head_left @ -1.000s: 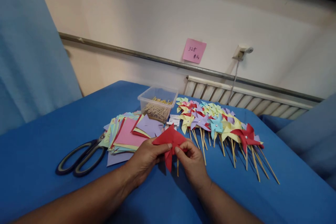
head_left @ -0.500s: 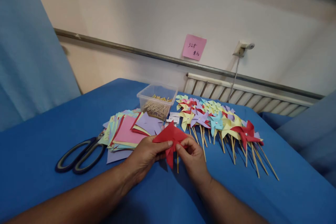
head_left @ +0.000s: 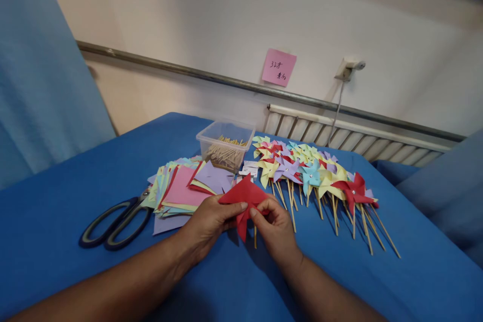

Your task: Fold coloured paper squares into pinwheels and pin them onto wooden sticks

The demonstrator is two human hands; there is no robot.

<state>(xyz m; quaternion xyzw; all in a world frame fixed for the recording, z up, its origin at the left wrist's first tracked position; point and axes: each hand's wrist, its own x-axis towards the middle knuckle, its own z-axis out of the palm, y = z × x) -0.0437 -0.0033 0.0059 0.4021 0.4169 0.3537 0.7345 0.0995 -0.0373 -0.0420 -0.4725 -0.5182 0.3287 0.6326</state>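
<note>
A red paper pinwheel (head_left: 245, 194) is held between both hands above the blue-covered table. My left hand (head_left: 211, 219) grips its left side, with the thumb pressed near the middle of the paper. My right hand (head_left: 277, 226) is closed on the right side, thumb and forefinger pinching close to the centre. Below the paper shows the lower end of a thin wooden stick (head_left: 255, 237); its upper part is hidden. The fingers behind the pinwheel are mostly out of sight.
Colored paper squares (head_left: 181, 188) lie in a pile beside dark-handled scissors (head_left: 116, 224). Behind stands a clear plastic box (head_left: 206, 146) of wooden sticks, with small white pieces (head_left: 249, 170) near it. Several pinwheels (head_left: 311, 176) on sticks lie at right. A blue cloth (head_left: 68, 211) covers the table.
My right thumb and forefinger have shifted slightly left, nearer the pinwheel's centre. The lower red blade has moved a little to the left. My left hand keeps its hold.
</note>
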